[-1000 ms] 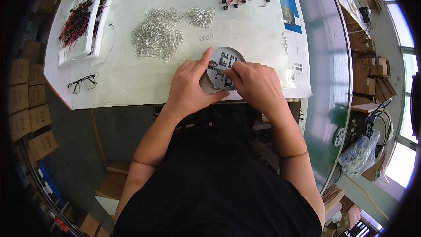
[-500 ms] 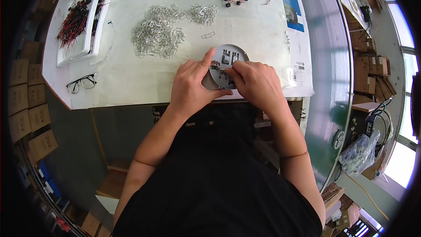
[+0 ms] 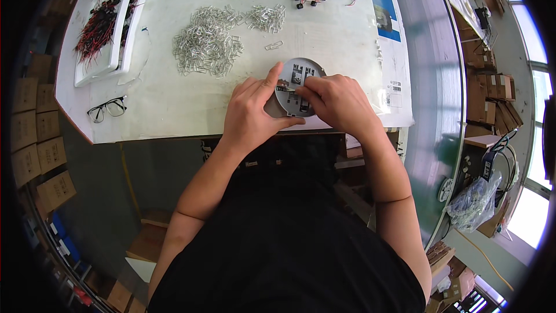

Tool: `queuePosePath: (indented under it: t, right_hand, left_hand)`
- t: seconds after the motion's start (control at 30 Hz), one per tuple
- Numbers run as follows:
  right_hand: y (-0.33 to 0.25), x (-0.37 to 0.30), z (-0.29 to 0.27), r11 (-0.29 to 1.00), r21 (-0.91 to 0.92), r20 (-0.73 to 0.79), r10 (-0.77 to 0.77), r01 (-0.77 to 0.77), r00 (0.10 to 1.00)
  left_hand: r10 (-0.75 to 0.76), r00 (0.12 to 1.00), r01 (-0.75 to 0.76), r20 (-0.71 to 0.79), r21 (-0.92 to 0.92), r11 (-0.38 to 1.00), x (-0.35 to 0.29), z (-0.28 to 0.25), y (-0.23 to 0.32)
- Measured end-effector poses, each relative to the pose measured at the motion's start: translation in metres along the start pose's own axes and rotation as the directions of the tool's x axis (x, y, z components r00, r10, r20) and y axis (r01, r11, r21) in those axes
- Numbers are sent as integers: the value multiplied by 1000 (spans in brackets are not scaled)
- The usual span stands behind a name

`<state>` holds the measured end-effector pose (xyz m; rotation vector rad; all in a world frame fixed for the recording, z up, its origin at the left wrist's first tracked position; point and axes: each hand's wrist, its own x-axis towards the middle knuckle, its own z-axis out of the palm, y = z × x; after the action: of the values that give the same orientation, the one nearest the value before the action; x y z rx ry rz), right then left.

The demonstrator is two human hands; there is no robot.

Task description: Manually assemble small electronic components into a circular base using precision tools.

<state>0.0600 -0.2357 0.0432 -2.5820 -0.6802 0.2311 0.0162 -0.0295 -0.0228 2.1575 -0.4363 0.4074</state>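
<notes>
Round grey plastic disc (image 3: 296, 88) at frame centre on worktop (image 3: 174, 98): L hand (image 3: 252, 113) grip pinches its left rim, R hand (image 3: 339, 101) grip pinched narrow on small clip atop it.

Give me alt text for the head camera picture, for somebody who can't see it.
Seen from above, a person's left hand and right hand work together on a round grey plastic disc at the near edge of a white table. Farther back lie a heap of small metal clips, a white tray of red-wired parts and black-framed glasses.
</notes>
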Motion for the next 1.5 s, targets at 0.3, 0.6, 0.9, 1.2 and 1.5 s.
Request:
queuePosePath:
  t: [0.3, 0.6, 0.9, 1.2, 1.5]
  right_hand:
    - [-5, -13, -2, 999, 13, -32, 34, -34, 999]
    - [-12, -12, 5, 991, -65, -55, 116, -120, 992]
    - [-7, -11, 5, 996, -59, -45, 71, -73, 996]
    - [-6, -8, 5, 996, -85, -42, 0, -4, 999]
    - [-33, -9, 5, 916, -396, 10, -60, 59, 998]
  left_hand:
    - [-37, 998, 37, 58, 7, 999, -2, -1, 1]
    - [2, 1000, -2, -18, -2, 1000, -1, 2, 2]
    - [1, 1000, -1, -6, 10, 1000, -1, 3, 1]
    - [2, 1000, -2, 3, 22, 1000, -1, 2, 2]
    - [23, 1000, -24, 22, 50, 998, -2, 3, -1]
